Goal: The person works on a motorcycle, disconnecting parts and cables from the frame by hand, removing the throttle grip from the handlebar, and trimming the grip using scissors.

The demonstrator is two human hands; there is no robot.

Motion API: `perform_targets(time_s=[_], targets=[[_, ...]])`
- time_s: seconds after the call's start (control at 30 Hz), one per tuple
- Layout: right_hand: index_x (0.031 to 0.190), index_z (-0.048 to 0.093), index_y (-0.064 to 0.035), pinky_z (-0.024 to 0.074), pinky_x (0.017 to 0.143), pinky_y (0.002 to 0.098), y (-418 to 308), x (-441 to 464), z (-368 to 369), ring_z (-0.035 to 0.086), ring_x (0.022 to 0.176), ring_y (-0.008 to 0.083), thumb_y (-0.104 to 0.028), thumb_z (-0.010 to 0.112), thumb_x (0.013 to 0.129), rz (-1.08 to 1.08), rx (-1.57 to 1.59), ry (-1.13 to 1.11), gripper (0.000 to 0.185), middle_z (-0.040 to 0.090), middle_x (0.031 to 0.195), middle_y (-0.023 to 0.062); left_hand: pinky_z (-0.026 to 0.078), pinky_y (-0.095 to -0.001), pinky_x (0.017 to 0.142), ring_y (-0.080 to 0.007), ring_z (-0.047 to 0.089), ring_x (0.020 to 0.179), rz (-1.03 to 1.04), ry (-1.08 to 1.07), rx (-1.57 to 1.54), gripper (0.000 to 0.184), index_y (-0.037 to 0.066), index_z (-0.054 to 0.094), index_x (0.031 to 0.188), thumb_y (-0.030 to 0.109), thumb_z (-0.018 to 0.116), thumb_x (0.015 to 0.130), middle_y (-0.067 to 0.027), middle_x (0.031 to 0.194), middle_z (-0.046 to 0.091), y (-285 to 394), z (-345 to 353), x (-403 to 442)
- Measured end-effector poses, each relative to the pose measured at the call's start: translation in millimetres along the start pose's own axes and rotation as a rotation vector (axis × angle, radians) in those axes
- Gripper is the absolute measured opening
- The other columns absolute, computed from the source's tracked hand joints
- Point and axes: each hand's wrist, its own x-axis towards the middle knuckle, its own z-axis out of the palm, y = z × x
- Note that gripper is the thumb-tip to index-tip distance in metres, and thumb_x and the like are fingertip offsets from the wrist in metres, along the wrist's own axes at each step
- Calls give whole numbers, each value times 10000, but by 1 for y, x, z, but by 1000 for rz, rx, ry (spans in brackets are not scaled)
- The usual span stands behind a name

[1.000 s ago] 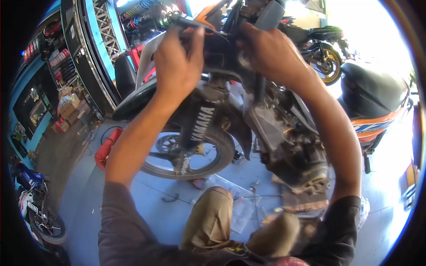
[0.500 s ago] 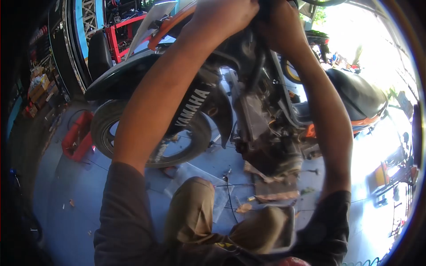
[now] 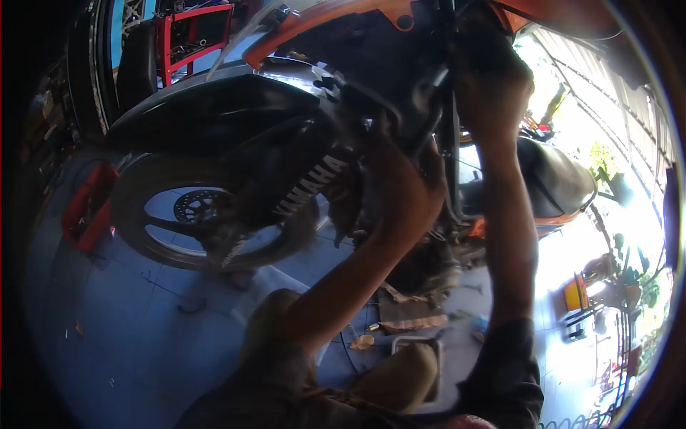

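A partly dismantled motorcycle [image 3: 243,136] fills the view, with YAMAHA lettering on its dark fork cover [image 3: 311,187]. My left hand [image 3: 411,189] reaches into the body behind the front wheel [image 3: 153,247], beside a black hose [image 3: 429,125]. Its fingers are dark and partly hidden among the parts, so their grip is unclear. Higher up and to the right, my right hand [image 3: 496,96] is closed at the dark upper frame, below an orange panel [image 3: 561,14]. Shadow hides what lies in its fingers. The engine [image 3: 421,264] sits below my left forearm.
A red bin [image 3: 89,207] stands on the tiled floor at left, and a red metal rack [image 3: 196,43] behind it. Brown cardboard [image 3: 411,314] and a grey tray [image 3: 436,357] lie near my knees. The motorcycle's black seat [image 3: 554,175] is at right.
My left hand has come down from the top of the motorcycle into the area above the engine. My right hand has shifted slightly lower and to the right. The camera view has shifted too.
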Motion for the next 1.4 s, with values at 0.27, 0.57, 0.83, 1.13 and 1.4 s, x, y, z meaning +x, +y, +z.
perform_targets(time_s=[0.27, 0.57, 0.83, 1.13, 1.4], targets=[[1037, 711, -40, 541, 722, 358, -2, 30, -39, 690, 822, 311, -100, 672, 863, 15, -222, -543, 188, 701, 912, 147, 470, -352, 946, -239, 607, 1098, -204, -233, -423, 497, -58, 430, 1280, 23, 657, 845, -186, 1172, 596, -25, -3, 30], [1025, 670, -46, 534, 667, 403, 19, 40, -50, 674, 764, 293, -81, 664, 859, -725, -723, -719, 170, 669, 872, 183, 484, -329, 934, -225, 632, 1057, -195, -147, -598, 452, -50, 472, 1239, -58, 638, 818, -166, 1129, 638, -22, 11, 38], [1014, 606, -20, 524, 692, 441, -14, 38, -13, 673, 804, 371, -127, 583, 883, 144, -306, -380, 170, 664, 832, 190, 468, -340, 971, -232, 606, 1117, -315, -208, -852, 490, -59, 435, 1289, -62, 617, 835, -183, 1179, 612, -21, 2, 36], [1060, 609, -30, 509, 813, 411, -13, 41, -12, 655, 976, 319, -81, 624, 839, 192, -57, -481, 228, 663, 1011, 180, 442, -369, 1031, -265, 532, 1221, -207, -142, -807, 519, -53, 371, 1321, -79, 576, 845, -209, 1272, 528, -26, 17, 24], [1012, 613, -15, 500, 779, 412, -4, 43, -11, 644, 940, 324, -88, 642, 837, 184, -25, -437, 191, 652, 960, 175, 447, -359, 1017, -261, 539, 1208, -93, -163, -602, 514, -76, 356, 1314, -84, 578, 850, -219, 1276, 526, -33, 13, 23]])
